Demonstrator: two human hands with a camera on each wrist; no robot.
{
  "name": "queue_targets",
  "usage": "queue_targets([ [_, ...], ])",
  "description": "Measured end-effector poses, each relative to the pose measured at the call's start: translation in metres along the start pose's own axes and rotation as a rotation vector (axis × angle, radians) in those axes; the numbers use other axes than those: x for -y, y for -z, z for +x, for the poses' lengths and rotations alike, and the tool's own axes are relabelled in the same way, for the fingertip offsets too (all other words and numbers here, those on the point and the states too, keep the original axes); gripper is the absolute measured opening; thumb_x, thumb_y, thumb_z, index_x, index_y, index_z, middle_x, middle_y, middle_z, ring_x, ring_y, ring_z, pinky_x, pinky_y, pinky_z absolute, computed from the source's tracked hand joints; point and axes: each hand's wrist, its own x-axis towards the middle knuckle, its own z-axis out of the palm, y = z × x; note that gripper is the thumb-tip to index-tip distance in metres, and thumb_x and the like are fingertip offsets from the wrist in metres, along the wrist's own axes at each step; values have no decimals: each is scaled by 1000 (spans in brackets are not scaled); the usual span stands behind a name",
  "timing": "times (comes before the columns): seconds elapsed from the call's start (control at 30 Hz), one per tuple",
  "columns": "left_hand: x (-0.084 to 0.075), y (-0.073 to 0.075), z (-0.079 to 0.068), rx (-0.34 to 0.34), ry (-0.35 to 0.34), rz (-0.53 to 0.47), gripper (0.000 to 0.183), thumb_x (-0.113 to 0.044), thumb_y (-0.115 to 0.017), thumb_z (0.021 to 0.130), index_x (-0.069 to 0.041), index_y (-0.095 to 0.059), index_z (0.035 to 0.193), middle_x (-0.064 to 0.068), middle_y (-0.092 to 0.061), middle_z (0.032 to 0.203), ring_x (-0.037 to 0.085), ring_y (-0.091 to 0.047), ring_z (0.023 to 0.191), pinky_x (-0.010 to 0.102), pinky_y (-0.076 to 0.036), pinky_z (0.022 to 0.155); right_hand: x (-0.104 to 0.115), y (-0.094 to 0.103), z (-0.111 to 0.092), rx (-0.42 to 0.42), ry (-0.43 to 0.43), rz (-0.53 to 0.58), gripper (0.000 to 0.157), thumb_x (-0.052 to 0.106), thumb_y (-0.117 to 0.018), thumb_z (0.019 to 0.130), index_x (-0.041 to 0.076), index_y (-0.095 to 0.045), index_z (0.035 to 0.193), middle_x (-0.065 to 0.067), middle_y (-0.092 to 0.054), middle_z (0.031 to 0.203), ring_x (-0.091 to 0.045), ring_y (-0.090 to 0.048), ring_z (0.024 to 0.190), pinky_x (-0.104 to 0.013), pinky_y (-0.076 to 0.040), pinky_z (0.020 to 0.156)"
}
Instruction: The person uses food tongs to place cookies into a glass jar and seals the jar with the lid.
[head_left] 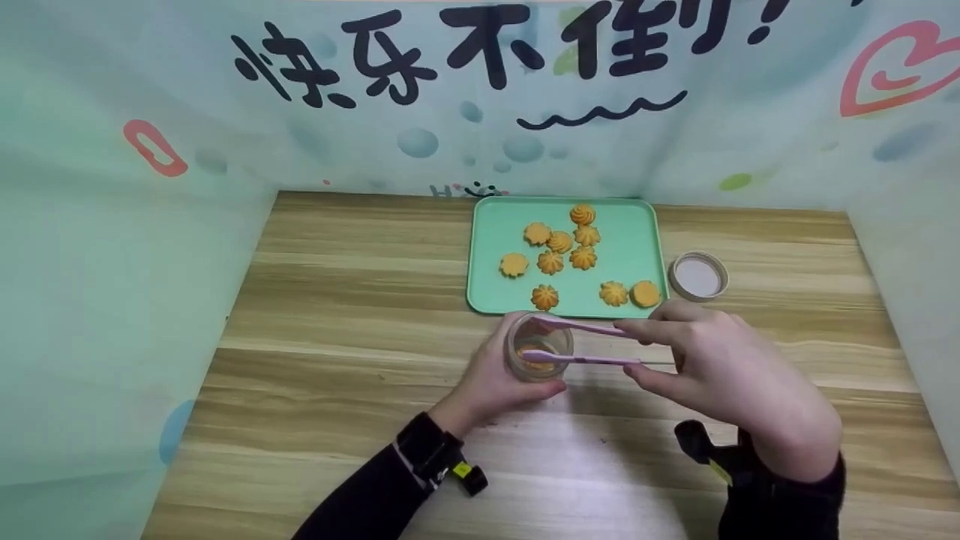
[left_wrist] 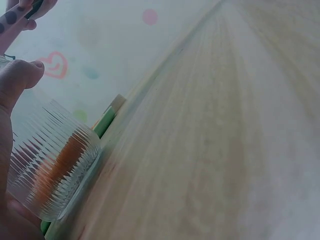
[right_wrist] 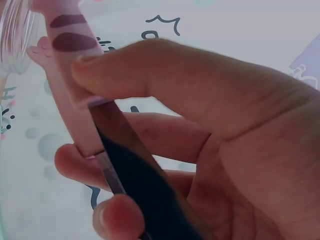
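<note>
My left hand [head_left: 491, 382] grips a clear jar [head_left: 568, 341] with a ribbed wall, its open mouth facing up toward the head camera. Inside, near the bottom, lies an orange-brown cookie [left_wrist: 65, 157]. In my right hand [head_left: 735, 367] is a pair of tongs [head_left: 600, 360] with pink ends and metal arms, pinched between thumb and fingers. The two pink tips stand spread apart over the jar's mouth, with nothing between them. Dark stripes mark one pink end in the right wrist view.
A mint-green tray [head_left: 487, 217] lies behind the jar, with several flower-shaped cookies [head_left: 550, 262] spread over it. Right of the tray, a round lid [head_left: 697, 275] rests on the wooden table [head_left: 337, 300]. A printed cloth backdrop [head_left: 360, 150] stands along the back and sides.
</note>
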Motion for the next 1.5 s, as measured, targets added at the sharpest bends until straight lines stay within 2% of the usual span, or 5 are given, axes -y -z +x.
queue_targets([
  [0.43,1,0,0,-7,2,44,90,-34,-102,68,-41,-50,142,-7,-68,139,14,-66,127,39,-55,112,-6,-3,4,-117,92,30,41,24,-88,88,17,-77,127,3,-72,99,3,-50,66,-15,-46,59],
  [0.77,2,0,0,-21,4,96,91,-39,-101,68,-40,-51,143,-7,-67,139,11,-60,134,43,-49,119,-27,-1,6,-128,25,27,39,22,-88,89,14,-78,125,5,-65,89,2,-45,63,-14,-40,54],
  [0.97,2,0,1,-26,4,114,92,-41,-101,67,-41,-50,143,-12,-67,138,10,-60,133,44,-48,119,-42,0,8,-81,-89,25,35,27,-83,94,14,-77,126,3,-69,95,-7,-55,70,-24,-49,61],
  [1.13,0,-1,1,-27,2,91,92,-38,-102,66,-42,-50,142,-11,-68,137,10,-61,132,44,-48,119,-66,-1,11,43,-247,56,26,33,-78,98,13,-73,114,0,-67,90,-14,-51,68,-28,-42,61],
  [1.5,3,-1,1,-12,-30,81,88,-38,-101,69,-40,-50,141,-10,-69,137,12,-62,133,42,-48,119,-113,-7,5,304,-537,119,45,38,-72,101,-4,-65,116,-21,-74,100,-27,-61,82,-34,-45,66],
])
